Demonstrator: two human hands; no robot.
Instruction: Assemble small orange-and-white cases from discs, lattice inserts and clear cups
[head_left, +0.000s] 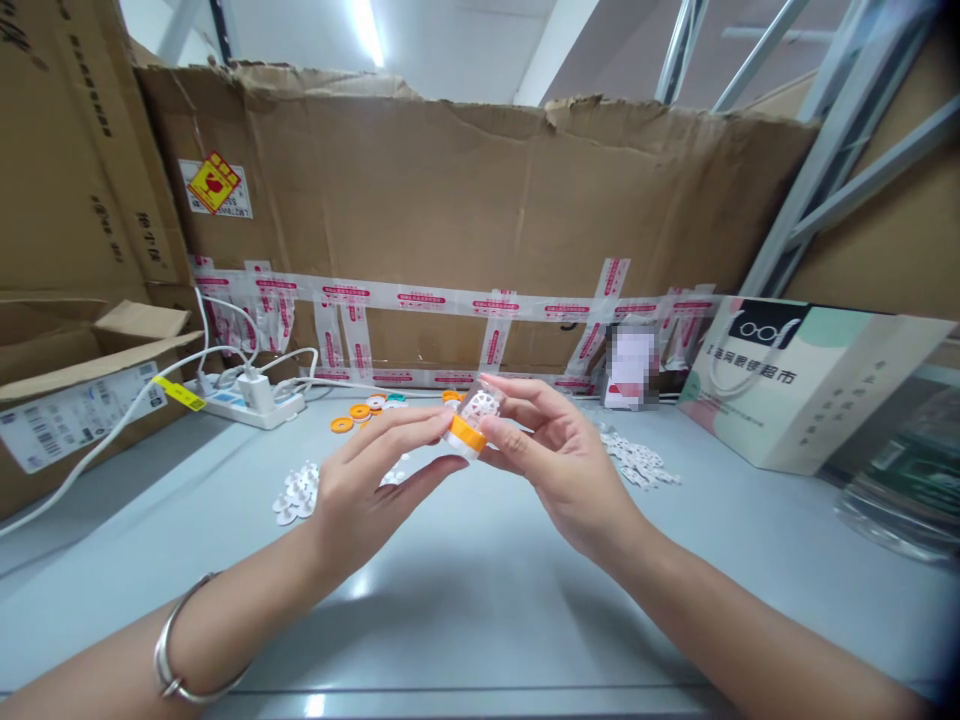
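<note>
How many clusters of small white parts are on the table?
3 visible: a left cluster beside the left hand, a middle cluster showing behind that hand, and a right cluster beyond the right hand. The left hand may hide more, possibly joining the first two.

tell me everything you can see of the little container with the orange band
The small container has a clear, see-through upper part with white openwork pieces and a bit of red or pink showing inside, a bright orange band below, and a white base. It looks like plastic. It is held tilted above the grey table, its top leaning right, between the fingers of the left hand and right hand. Fingers hide part of its sides.
</note>
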